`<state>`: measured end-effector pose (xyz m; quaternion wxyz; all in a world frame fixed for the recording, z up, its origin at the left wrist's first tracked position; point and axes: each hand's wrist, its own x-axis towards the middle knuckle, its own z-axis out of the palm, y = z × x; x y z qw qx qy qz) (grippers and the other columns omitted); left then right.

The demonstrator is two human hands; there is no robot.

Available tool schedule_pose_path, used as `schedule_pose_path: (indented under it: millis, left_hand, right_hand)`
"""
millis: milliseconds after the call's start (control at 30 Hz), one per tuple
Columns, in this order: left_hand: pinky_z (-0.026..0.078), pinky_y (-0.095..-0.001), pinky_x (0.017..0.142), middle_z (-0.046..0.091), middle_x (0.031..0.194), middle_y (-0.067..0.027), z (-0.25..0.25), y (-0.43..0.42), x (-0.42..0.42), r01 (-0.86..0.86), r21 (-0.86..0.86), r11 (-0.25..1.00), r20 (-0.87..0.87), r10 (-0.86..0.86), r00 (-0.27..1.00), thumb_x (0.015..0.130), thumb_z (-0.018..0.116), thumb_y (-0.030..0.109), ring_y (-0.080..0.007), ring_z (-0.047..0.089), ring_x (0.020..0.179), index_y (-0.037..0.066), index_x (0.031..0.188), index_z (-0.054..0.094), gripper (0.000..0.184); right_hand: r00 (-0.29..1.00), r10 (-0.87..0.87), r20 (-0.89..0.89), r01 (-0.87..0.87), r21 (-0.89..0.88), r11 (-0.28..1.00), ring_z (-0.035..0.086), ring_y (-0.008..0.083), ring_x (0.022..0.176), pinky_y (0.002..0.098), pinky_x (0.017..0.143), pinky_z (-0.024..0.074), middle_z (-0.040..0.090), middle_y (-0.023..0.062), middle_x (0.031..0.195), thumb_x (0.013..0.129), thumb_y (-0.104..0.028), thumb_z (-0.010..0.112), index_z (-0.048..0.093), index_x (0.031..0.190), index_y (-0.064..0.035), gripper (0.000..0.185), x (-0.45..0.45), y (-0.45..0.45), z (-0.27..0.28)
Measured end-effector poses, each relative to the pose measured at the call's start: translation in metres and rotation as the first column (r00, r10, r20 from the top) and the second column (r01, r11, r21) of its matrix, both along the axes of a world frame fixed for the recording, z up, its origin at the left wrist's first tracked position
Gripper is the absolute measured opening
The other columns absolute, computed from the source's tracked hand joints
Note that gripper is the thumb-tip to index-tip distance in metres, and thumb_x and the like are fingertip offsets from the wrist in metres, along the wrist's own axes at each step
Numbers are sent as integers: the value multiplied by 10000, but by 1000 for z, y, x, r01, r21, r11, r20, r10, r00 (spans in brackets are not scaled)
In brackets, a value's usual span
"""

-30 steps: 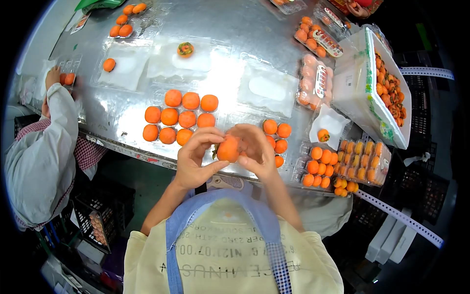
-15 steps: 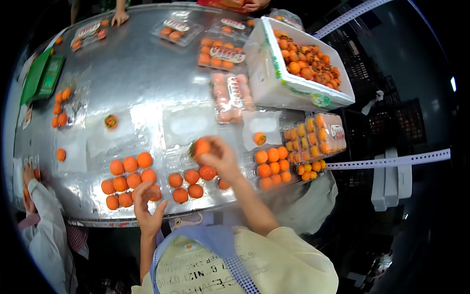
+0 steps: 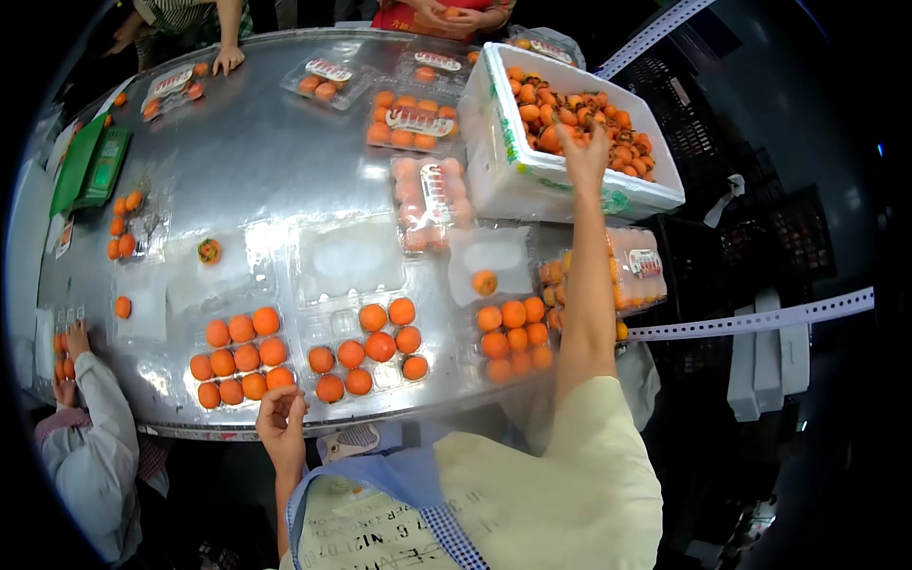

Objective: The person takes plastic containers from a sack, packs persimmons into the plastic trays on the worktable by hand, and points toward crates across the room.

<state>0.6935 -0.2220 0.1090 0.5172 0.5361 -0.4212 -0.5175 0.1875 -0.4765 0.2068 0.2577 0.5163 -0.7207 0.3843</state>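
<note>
My right hand (image 3: 584, 152) reaches over the wall of a white foam box (image 3: 532, 180), fingers apart among the loose persimmons (image 3: 622, 119). None is clearly gripped. My left hand (image 3: 281, 418) is loosely closed at the table's front edge, with nothing visible in it. Just above it lies a clear tray of persimmons in rows (image 3: 245, 357). To its right, another open clear tray (image 3: 389, 375) holds several persimmons (image 3: 380, 346) with some cells bare. My right forearm hides part of the stacked packs on the right.
Filled, labelled packs (image 3: 432, 199) stand left of the foam box. A third tray of fruit (image 3: 516, 339) sits near my right arm. A green box (image 3: 90, 171) is at the far left. Co-workers' hands (image 3: 228, 59) show at the far and left edges.
My right hand has moved from above the middle tray to the foam box. More persimmons now sit in that tray. My left hand has drawn back toward the table edge and curled.
</note>
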Motion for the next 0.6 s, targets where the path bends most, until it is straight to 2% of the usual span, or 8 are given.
schedule_pose_path:
  millis: [33, 100, 133, 167, 333, 467, 567, 600]
  left_hand:
    - [448, -214, 672, 593, 855, -34, 1, 2, -1, -19, 3, 1000, 13, 19, 1000, 844, 582, 18, -87, 559, 760, 1, 974, 552, 134]
    - [450, -214, 668, 596, 860, -35, 1, 6, -2, -77, 31, 997, 43, 75, 996, 846, 584, 25, -86, 558, 751, -3, 977, 553, 137]
    - [460, -220, 675, 601, 874, -40, -4, 9, -2, -108, 38, 993, 44, 106, 993, 850, 581, 27, -86, 561, 759, -7, 997, 552, 154]
    - [471, -225, 691, 601, 876, -39, -6, 12, -3, -126, 34, 991, 3, 126, 992, 853, 574, 17, -88, 564, 773, -5, 1010, 552, 161]
    - [459, -207, 692, 600, 885, -39, -13, 25, -9, -149, 95, 984, -89, 158, 983, 852, 575, 15, -76, 560, 780, -1, 1001, 555, 151]
    - [443, -194, 675, 602, 887, -34, -17, 30, -19, -148, 161, 976, -120, 168, 978, 852, 578, 22, -71, 557, 775, -2, 1007, 556, 158]
    - [438, -209, 665, 597, 882, -51, -21, 31, -27, -141, 166, 976, -137, 164, 977, 849, 575, 23, -86, 554, 754, -6, 1005, 550, 160]
    - [437, -216, 661, 594, 877, -58, -21, 31, -29, -143, 169, 975, -141, 168, 976, 847, 574, 21, -94, 553, 744, -7, 1000, 549, 158]
  right_hand:
    - [999, 40, 9, -39, -87, 995, 547, 258, 1021, 337, 888, 417, 573, 178, 1057, 760, -298, 706, 501, 1151, 57, 566, 13, 4, 10]
    - [926, 330, 185, -301, -168, 939, 555, 241, 991, 329, 866, 429, 574, 169, 1061, 786, -260, 681, 515, 1142, 45, 497, 40, 16, 17]
    - [840, 464, 282, -419, -208, 884, 559, 232, 976, 325, 854, 435, 575, 164, 1063, 799, -242, 669, 522, 1137, 39, 463, 59, 25, 12]
    - [711, 516, 478, -466, -230, 854, 576, 202, 902, 308, 801, 451, 601, 127, 1012, 827, -190, 635, 560, 1096, 17, 347, 84, 38, 3]
    - [616, 580, 533, -762, 218, 609, 571, 127, 784, 270, 729, 455, 631, 58, 880, 807, -108, 632, 615, 1004, -16, 218, 164, 106, -71]
    - [563, 526, 638, -821, 359, 444, 601, 242, 744, 322, 681, 467, 621, 121, 828, 750, -135, 660, 623, 942, -20, 227, 192, 149, -123]
    - [592, 494, 637, -806, 461, 370, 587, 257, 811, 343, 705, 452, 608, 116, 866, 713, -161, 693, 616, 947, -38, 275, 210, 172, -125]
    - [586, 566, 581, -806, 489, 333, 573, 257, 827, 350, 713, 443, 600, 108, 878, 696, -169, 704, 610, 958, -45, 304, 216, 177, -128]
